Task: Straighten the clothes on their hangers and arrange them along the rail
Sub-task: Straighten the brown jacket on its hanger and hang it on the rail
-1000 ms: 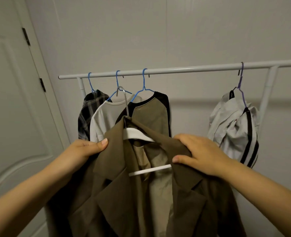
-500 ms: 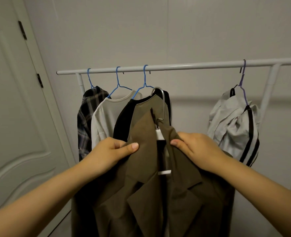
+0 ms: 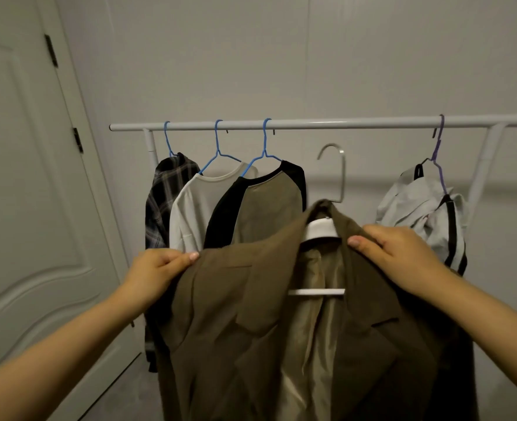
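Observation:
A brown jacket (image 3: 251,314) hangs on a white hanger (image 3: 321,230) whose silver hook (image 3: 337,165) is free in the air below the white rail (image 3: 327,123). My left hand (image 3: 157,268) grips the jacket's left shoulder. My right hand (image 3: 393,253) grips its right shoulder by the collar. On the rail's left hang a plaid shirt (image 3: 166,196), a cream tee (image 3: 199,208) and a black-sleeved olive top (image 3: 266,208), each on a blue hanger. A crumpled grey garment (image 3: 421,208) with black stripes hangs at the right on a purple hanger.
A white door (image 3: 23,208) stands at the left beside the rack. The rail has a bare stretch between the olive top and the grey garment. A white upright (image 3: 485,165) props the rail at the right. The wall is close behind.
The jacket has moved right and opened out to face me, its hook now in front of the rail's gap. My hands have spread apart along its shoulders.

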